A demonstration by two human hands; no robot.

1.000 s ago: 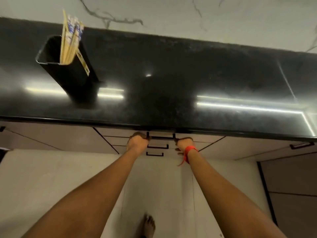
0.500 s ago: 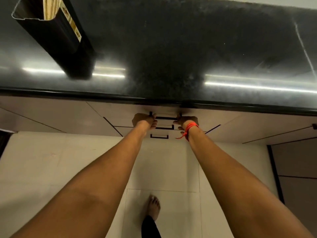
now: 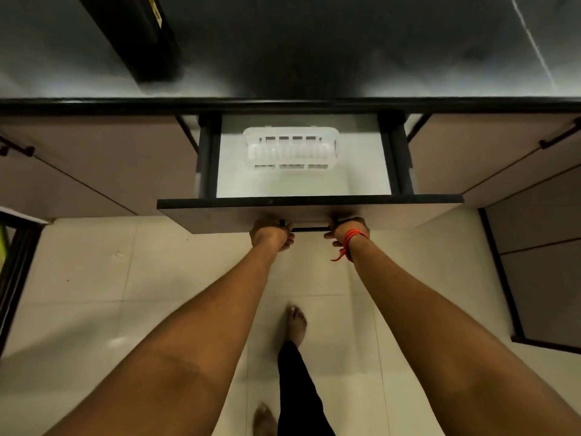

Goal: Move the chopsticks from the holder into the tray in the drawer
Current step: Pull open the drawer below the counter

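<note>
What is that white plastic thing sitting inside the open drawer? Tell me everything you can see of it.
The tray is a small oblong basket of white, slightly see-through plastic, with a rounded rim and rows of rectangular slots cut in its long walls. It sits flat on the pale floor of the drawer, lengthwise across it and toward the back, close under the dark counter edge. It stands alone; neither hand touches it. No chopsticks show in it, though the blur hides fine detail.

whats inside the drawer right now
Only a white slotted tray lies on the pale floor of the open drawer, toward the back. It looks empty. The countertop hides the drawer's rear, so nothing there can be seen.
</note>
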